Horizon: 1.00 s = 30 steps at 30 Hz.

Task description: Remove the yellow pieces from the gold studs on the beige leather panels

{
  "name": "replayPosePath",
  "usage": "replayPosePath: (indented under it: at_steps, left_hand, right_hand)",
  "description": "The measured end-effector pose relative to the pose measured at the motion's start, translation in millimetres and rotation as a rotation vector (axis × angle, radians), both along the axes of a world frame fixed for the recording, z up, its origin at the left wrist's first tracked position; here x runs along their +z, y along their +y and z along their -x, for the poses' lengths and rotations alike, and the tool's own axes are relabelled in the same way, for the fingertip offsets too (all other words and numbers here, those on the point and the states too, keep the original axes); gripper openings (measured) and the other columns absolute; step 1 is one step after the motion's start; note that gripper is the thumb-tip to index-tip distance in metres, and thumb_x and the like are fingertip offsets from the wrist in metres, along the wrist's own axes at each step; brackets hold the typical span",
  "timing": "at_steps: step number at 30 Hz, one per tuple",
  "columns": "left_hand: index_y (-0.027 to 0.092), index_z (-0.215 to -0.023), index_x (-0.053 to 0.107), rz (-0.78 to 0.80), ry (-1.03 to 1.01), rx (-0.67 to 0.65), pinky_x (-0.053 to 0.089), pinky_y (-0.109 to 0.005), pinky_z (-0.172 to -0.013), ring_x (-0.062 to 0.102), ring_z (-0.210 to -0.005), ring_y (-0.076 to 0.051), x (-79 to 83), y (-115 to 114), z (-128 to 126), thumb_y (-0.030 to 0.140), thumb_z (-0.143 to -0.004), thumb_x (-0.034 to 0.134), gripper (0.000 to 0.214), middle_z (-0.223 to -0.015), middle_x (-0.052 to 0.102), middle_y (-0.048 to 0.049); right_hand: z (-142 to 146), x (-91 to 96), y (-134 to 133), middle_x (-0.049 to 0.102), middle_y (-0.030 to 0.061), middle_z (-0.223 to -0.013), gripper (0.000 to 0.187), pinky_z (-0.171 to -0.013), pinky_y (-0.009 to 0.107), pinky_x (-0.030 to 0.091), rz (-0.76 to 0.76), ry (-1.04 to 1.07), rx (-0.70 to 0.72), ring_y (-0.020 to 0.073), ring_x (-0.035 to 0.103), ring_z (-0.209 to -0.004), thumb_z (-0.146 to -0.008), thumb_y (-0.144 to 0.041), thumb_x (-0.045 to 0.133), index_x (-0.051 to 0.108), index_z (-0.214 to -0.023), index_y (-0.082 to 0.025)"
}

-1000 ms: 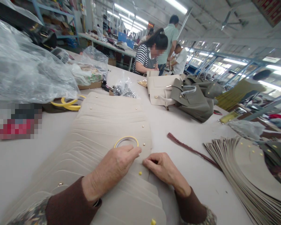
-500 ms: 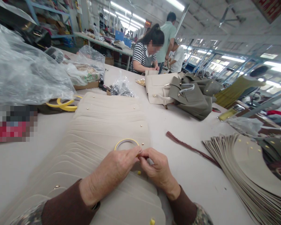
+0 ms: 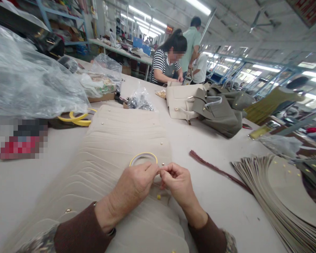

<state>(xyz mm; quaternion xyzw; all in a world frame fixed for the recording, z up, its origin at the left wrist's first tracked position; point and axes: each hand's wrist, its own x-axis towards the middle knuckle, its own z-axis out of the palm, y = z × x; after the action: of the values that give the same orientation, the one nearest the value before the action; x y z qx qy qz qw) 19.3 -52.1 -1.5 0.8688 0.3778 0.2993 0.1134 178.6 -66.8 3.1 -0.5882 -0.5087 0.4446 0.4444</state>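
Note:
My left hand (image 3: pixel 137 181) is closed around a thin roll of yellow tape (image 3: pixel 143 154), whose upper arc shows above the knuckles. My right hand (image 3: pixel 177 182) pinches thumb and forefinger together right beside the left fingertips. Whatever lies in that pinch is too small to make out. Both hands are over a fanned stack of beige bag panels (image 3: pixel 121 133) with small metal studs. A small yellow tape piece (image 3: pixel 158 197) sits on a panel just below the fingers.
More yellow tape rolls (image 3: pixel 80 122) lie left, by a large clear plastic bag (image 3: pixel 37 77). Beige and grey handbags (image 3: pixel 217 116) stand ahead, near a co-worker (image 3: pixel 168 59). A brown strip bundle (image 3: pixel 218 170) and fanned grey-beige panels (image 3: pixel 292 186) are on the right.
The right fingers have drawn slightly apart from the left hand's fingertips and curled more. The tape roll stays in the left hand. The whole view has shifted a little.

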Motion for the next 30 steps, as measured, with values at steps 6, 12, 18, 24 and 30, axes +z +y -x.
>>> replayPosePath:
  at_steps: [6,12,18,24,30]
  left_hand:
    - [0.019,-0.086,0.054,-0.042,0.1,0.017,0.043,-0.026,-0.059,0.055,-0.067,-0.016,-1.7,-8,-3,0.012,-0.094,0.04,0.018,-0.073,0.057,0.0001]
    - [0.02,-0.092,0.058,0.135,0.448,0.073,0.049,-0.03,-0.066,0.059,-0.084,-0.021,5.9,-6,-7,0.012,-0.092,0.046,0.014,-0.087,0.061,-0.0034]
    - [0.02,-0.098,0.057,0.218,0.465,0.072,0.052,-0.035,-0.073,0.058,-0.088,-0.023,9.8,-6,-9,0.011,-0.093,0.041,0.019,-0.092,0.06,-0.0053]
    - [0.019,-0.098,0.056,0.215,0.475,0.067,0.053,-0.039,-0.074,0.058,-0.088,-0.025,5.8,-5,-8,0.01,-0.093,0.039,0.021,-0.094,0.059,-0.0062]
    - [0.019,-0.095,0.056,0.227,0.493,0.073,0.053,-0.039,-0.073,0.058,-0.086,-0.025,5.3,-6,-6,0.008,-0.092,0.039,0.021,-0.092,0.059,-0.0066]
  right_hand:
    - [-23,-10.3,19,0.057,-0.0042,-0.047,0.023,-0.039,0.019,0.046,0.149,0.172,-0.113,0.0076,0.05,-0.037,-0.063,-0.035,0.072,0.062,-0.063,-0.014]
    - [-31,-15.8,22,0.063,0.0002,-0.054,0.03,-0.047,0.023,0.052,0.115,-0.027,-0.008,0.0112,0.058,-0.044,-0.071,-0.042,0.07,0.068,-0.073,-0.013]
    - [-21,-17.1,19,0.064,0.0007,-0.055,0.021,-0.05,0.024,0.048,-0.072,-0.434,-0.014,0.0135,0.058,-0.046,-0.08,-0.032,0.058,0.068,-0.072,-0.016]
    - [-19,-20.6,24,0.068,0.0018,-0.062,0.019,-0.056,0.024,0.048,-0.191,-0.587,-0.034,0.0141,0.061,-0.052,-0.081,-0.027,0.055,0.067,-0.069,-0.018]
    - [-26,-23.7,17,0.063,-0.0027,-0.056,0.027,-0.043,0.023,0.048,-0.02,-0.327,-0.1,0.0147,0.059,-0.045,-0.083,-0.035,0.058,0.061,-0.102,-0.017]
